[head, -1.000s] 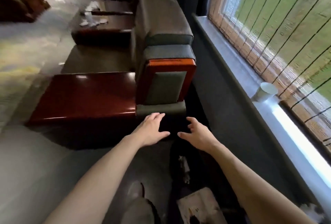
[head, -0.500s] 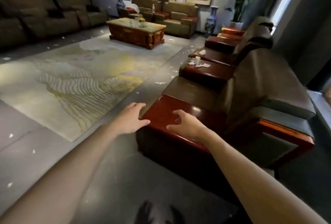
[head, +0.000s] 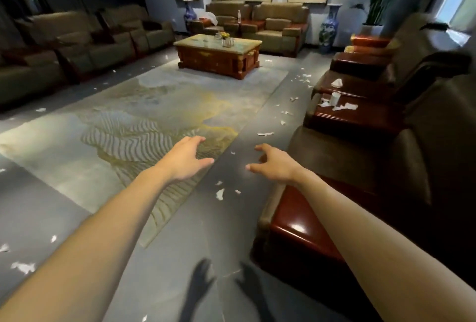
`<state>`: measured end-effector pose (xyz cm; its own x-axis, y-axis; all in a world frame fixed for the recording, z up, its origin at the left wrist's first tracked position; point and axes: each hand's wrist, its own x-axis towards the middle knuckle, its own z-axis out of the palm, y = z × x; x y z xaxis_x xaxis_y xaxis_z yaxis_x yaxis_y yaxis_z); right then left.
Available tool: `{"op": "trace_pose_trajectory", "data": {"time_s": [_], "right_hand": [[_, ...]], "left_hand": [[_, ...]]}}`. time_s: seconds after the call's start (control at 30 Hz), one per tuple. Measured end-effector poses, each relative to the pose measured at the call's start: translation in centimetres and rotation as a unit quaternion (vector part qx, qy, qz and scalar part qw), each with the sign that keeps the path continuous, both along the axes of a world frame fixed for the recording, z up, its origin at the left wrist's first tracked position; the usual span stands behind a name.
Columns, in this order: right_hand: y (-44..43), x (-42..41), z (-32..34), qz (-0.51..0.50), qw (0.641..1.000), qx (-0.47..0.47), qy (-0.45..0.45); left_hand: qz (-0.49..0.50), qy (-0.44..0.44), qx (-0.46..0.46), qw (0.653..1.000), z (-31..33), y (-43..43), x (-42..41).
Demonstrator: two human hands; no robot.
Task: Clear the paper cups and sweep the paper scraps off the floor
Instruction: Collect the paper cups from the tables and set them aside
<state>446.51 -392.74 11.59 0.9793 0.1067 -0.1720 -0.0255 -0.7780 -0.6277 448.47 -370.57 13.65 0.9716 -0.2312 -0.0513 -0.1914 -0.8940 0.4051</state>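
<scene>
left grip (head: 187, 159), right grip (head: 276, 164): loose, empty

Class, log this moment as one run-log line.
left hand: open, empty | right hand: open, empty | white paper cup: on dark red wooden side table | white paper scraps: on grey floor

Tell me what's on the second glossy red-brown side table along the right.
An upright white paper cup, with torn white paper scraps beside it. The cup's inside is hidden.

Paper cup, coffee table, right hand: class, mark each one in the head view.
paper cup (head: 334, 98), head view, its white side wall.
coffee table (head: 199, 42), head view, bare part of its pale top.
right hand (head: 277, 164), head view, back of the hand.
</scene>
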Motion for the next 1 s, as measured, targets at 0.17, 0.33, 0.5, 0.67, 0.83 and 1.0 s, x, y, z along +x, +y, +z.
{"op": "trace_pose_trajectory", "data": {"time_s": [0.17,0.33,0.5,0.67,0.83,1.0], "right_hand": [[-0.3,13.0,-1.5,-0.038,0.999,0.004,0.008],[-2.7,27.1,-1.1,-0.092,0.995,0.031,0.029],[-4.1,39.7,0.1,-0.125,0.991,0.039,0.024],[-5.8,50.8,0.3,-0.131,0.990,0.045,0.033],[-10.0,61.7,-0.3,-0.187,0.981,0.046,0.026],[-16.4,68.9,-0.7,-0.249,0.966,0.069,0.026]], "left_hand": [[-0.044,0.011,0.005,0.999,-1.4,-1.7,13.8],[-0.062,0.006,-0.016,0.998,-0.4,-4.2,28.2],[-0.077,-0.007,-0.047,0.996,0.0,-5.6,40.8],[-0.106,-0.007,-0.046,0.993,-0.4,-7.8,54.1],[-0.156,-0.011,-0.065,0.985,-0.3,-12.6,67.4],[-0.242,0.022,-0.067,0.968,-1.2,-21.8,78.5]]}}
